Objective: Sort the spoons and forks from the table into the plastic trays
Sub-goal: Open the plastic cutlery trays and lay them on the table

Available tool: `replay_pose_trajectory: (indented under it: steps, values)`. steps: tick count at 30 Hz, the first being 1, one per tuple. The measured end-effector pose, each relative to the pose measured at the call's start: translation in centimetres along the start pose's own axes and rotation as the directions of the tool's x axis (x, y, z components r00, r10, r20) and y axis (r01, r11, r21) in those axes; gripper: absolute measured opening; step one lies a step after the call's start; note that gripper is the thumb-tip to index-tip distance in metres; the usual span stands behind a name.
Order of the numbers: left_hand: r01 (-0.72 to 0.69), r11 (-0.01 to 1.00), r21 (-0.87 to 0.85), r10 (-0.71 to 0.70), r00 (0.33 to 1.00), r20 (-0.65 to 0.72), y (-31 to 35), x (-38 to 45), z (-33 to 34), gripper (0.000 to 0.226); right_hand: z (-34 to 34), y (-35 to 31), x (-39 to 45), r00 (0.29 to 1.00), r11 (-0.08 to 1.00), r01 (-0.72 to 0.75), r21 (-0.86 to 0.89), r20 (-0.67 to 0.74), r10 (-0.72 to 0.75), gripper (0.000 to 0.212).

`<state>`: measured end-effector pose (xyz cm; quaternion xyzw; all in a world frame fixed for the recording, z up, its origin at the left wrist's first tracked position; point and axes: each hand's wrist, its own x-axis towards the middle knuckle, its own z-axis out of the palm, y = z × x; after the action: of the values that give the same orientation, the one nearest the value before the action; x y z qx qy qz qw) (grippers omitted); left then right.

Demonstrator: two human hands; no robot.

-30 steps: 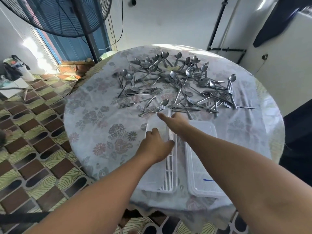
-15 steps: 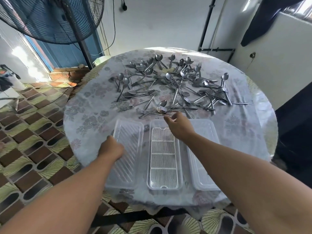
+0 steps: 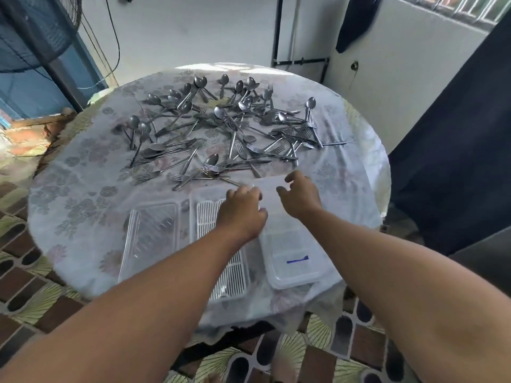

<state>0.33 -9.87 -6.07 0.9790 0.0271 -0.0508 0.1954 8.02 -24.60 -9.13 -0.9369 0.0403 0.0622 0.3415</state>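
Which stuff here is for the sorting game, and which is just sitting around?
For the job:
spoons and forks
clear tray
slatted tray
right tray, which both hands, left hand and right hand, are at

Just there:
fan
dark cloth
floor tiles

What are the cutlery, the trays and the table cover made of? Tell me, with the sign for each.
Cutlery pile: metal, likely stainless steel; grey with dull glints.
Left tray, slotted tray, right tray: plastic, clear or whitish; the cloth shows through.
Table cover: seemingly glossy floral fabric or vinyl.
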Motion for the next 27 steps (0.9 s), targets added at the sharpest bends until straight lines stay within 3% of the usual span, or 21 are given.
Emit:
replay_pose_trajectory:
  steps: [5,13,20,22,25,27]
  values:
    - [-0.143,0.978,0.151,0.115,0.977,0.180,4.6,0.7,2.6,0.062,-0.9,2.2,0.8,0.998,0.997,-0.054,0.047,0.036,0.053,0.042]
    - [-0.084,0.965,0.247,0.008,0.955,0.295,5.0,1.7,3.9,0.081,-0.5,3.6,2.5,0.981,0.987,-0.090,0.132,0.180,0.066,0.071]
    - [-0.083,0.937,0.339,-0.044,0.935,0.352,5.9,2.3,3.5,0.080,1.3,2.3,4.1,0.919,0.850,-0.376,0.368,0.263,0.293,0.076]
    - [-0.081,0.933,0.349,-0.056,0.930,0.364,5.9,2.4,3.7,0.079,1.7,1.5,4.8,0.893,0.809,-0.442,0.387,0.277,0.355,0.072]
    - [-0.060,0.944,0.325,-0.069,0.926,0.371,5.6,2.4,4.0,0.077,2.1,0.9,6.1,0.836,0.683,-0.548,0.483,0.300,0.459,0.026]
    - [-0.054,0.950,0.307,-0.067,0.926,0.371,5.7,2.3,3.9,0.076,2.3,1.3,6.9,0.839,0.676,-0.544,0.497,0.337,0.427,0.029]
